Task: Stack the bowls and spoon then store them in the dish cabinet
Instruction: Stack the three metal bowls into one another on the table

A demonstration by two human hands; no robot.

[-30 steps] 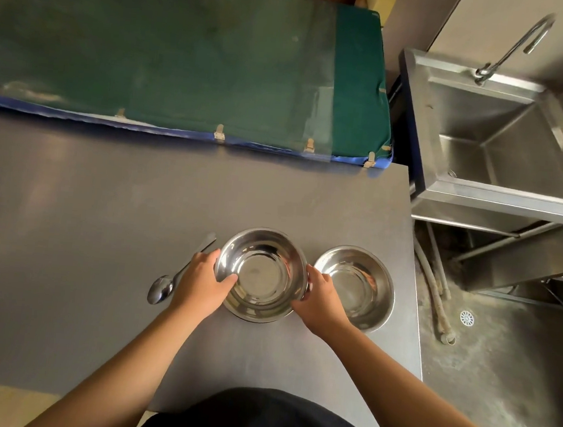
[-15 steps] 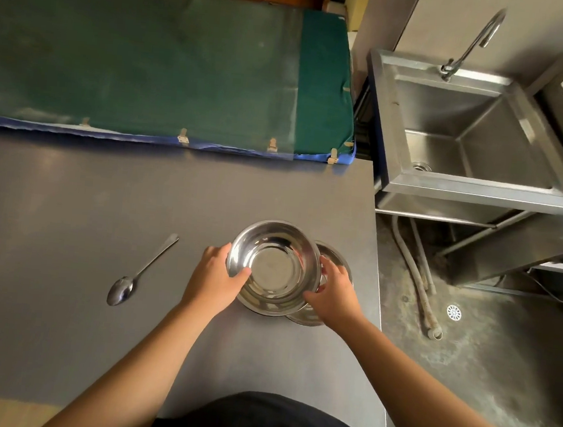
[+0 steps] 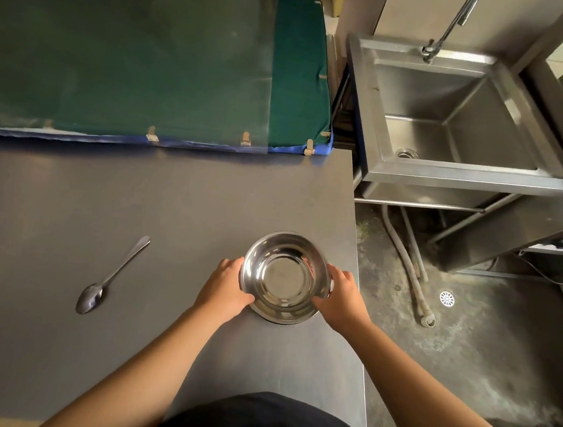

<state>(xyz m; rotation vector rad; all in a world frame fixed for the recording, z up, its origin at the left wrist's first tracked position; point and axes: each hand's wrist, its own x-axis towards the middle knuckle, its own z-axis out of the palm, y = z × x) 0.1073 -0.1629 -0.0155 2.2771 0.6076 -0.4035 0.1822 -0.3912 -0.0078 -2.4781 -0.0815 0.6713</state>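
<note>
Both hands clamp the steel bowl [image 3: 286, 276], left hand [image 3: 224, 288] at its 9 o'clock, right hand [image 3: 342, 298] at 3; spoon [image 3: 111, 275] lies apart at 9 o'clock, handle toward 1, nearer the left hand.

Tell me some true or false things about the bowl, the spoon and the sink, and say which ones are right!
1. Both hands are on the bowl. True: the left hand and the right hand are on opposite sides of the steel bowl.
2. The spoon is inside the bowl. False: the spoon lies on the table, off to the person's left, apart from the bowl.
3. The sink is full of dishes. False: nothing is in the sink.
4. The bowl stands near the table's right edge. True.
5. The faucet is running. False: no water comes from the faucet.
</note>
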